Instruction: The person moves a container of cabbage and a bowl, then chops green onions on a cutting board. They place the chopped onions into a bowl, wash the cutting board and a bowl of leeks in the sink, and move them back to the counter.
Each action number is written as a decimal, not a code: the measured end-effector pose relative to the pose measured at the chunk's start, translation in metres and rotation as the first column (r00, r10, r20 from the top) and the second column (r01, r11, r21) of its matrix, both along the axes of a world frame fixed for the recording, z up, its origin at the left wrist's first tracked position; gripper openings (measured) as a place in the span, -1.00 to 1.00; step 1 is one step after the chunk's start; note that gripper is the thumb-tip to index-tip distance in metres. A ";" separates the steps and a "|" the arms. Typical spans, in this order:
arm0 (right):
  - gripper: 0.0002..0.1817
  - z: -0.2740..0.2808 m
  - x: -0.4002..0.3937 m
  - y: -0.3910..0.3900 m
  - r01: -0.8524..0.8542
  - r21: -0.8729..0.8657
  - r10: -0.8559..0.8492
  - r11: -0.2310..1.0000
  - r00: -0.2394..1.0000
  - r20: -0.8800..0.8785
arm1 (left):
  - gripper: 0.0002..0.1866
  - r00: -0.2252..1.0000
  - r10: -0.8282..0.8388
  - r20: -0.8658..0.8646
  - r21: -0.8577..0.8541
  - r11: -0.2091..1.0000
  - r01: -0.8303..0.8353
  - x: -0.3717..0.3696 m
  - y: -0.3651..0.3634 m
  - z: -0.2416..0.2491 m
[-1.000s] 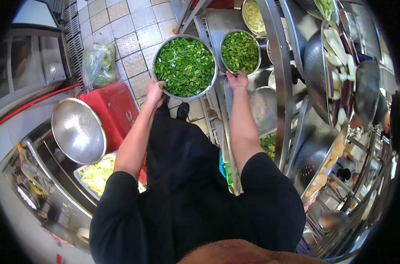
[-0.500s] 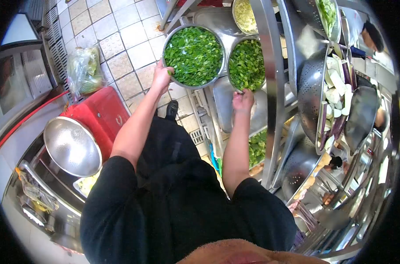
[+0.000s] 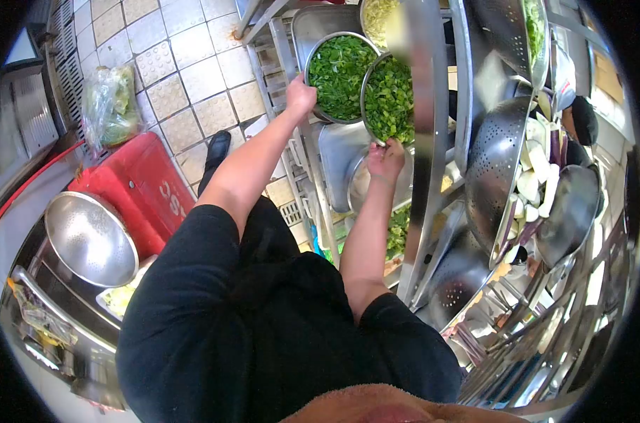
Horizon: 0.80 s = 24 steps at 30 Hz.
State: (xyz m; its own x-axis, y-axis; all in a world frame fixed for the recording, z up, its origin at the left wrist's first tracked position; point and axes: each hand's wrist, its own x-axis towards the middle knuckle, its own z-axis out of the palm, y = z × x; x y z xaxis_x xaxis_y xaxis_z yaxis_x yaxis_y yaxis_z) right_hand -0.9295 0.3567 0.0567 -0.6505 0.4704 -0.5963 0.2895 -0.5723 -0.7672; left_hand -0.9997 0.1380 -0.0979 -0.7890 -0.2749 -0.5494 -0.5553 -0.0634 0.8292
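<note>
My left hand (image 3: pixel 302 96) is closed on the rim of a round metal bowl (image 3: pixel 336 121) full of chopped leafy greens (image 3: pixel 341 74). That bowl is over a metal tray on the rack. Close against its right side is a second metal bowl (image 3: pixel 363 106), also filled with chopped greens (image 3: pixel 389 95), and its rim seems to overlap the first bowl's edge. The fingers of my right hand (image 3: pixel 386 159) grip the near rim of this second bowl. A steel upright hides part of its right side.
The metal rack post (image 3: pixel 432 141) rises just right of my right hand. Another bowl of pale shreds (image 3: pixel 380 21) sits behind. Colanders (image 3: pixel 496 162), one with cut eggplant (image 3: pixel 535 169), fill the right. Left are a red crate (image 3: pixel 140 190), a steel bowl (image 3: pixel 91 240) and bagged vegetables (image 3: pixel 112 106).
My left hand has carried its bowl right, from over the floor tiles to the rack, up against the other bowl. My right hand still holds the second bowl's rim.
</note>
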 end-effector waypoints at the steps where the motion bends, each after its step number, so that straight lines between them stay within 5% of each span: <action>1: -0.87 0.000 -0.006 -0.006 -0.024 -0.011 0.025 1.000 0.999 0.031 | -0.52 0.994 -0.096 0.058 0.067 0.993 0.092 -0.004 -0.009 -0.002; 2: -0.87 0.001 -0.010 -0.011 -0.047 -0.023 0.049 0.999 0.997 0.061 | -0.52 0.975 -0.195 0.109 0.140 0.974 0.179 -0.008 -0.016 -0.002; 5: -0.90 -0.010 -0.017 -0.024 -0.180 0.124 0.174 0.976 0.983 0.054 | -0.56 0.944 -0.272 0.185 -0.041 0.958 0.284 -0.022 -0.053 0.050; 6: -0.91 -0.018 -0.020 -0.022 -0.245 0.196 0.241 0.950 0.970 0.044 | -0.32 0.985 -0.172 0.009 -0.164 0.971 0.171 -0.026 -0.072 0.102; 8: -0.91 -0.056 -0.022 -0.008 -0.363 0.453 0.396 0.814 0.918 0.024 | -0.34 0.937 -0.267 -0.226 -0.222 0.950 0.218 -0.057 -0.065 0.107; 9: -0.92 -0.047 -0.027 -0.019 -0.328 0.308 0.338 0.893 0.941 0.020 | -0.35 0.922 -0.253 -0.294 -0.163 0.964 0.212 -0.072 -0.061 0.125; 10: -0.91 -0.036 -0.032 -0.032 -0.268 0.159 0.267 0.950 0.963 0.030 | -0.52 0.905 -0.343 -0.251 -0.351 0.904 0.245 -0.079 -0.055 0.154; 14: -0.91 -0.054 -0.055 -0.033 -0.302 0.207 0.251 0.931 0.938 0.237 | -0.59 0.753 -0.640 -0.152 -0.609 0.661 0.439 -0.115 -0.035 0.119; 19: -0.94 -0.076 -0.070 -0.019 -0.256 0.177 0.177 0.950 0.912 0.371 | -0.62 0.777 -0.617 -0.126 -0.548 0.696 0.464 -0.114 -0.024 0.111; 24: -0.64 -0.061 -0.066 -0.021 -0.417 0.092 0.380 0.904 0.884 0.271 | -0.55 0.797 -0.581 -0.165 -0.465 0.758 0.457 -0.102 -0.029 0.117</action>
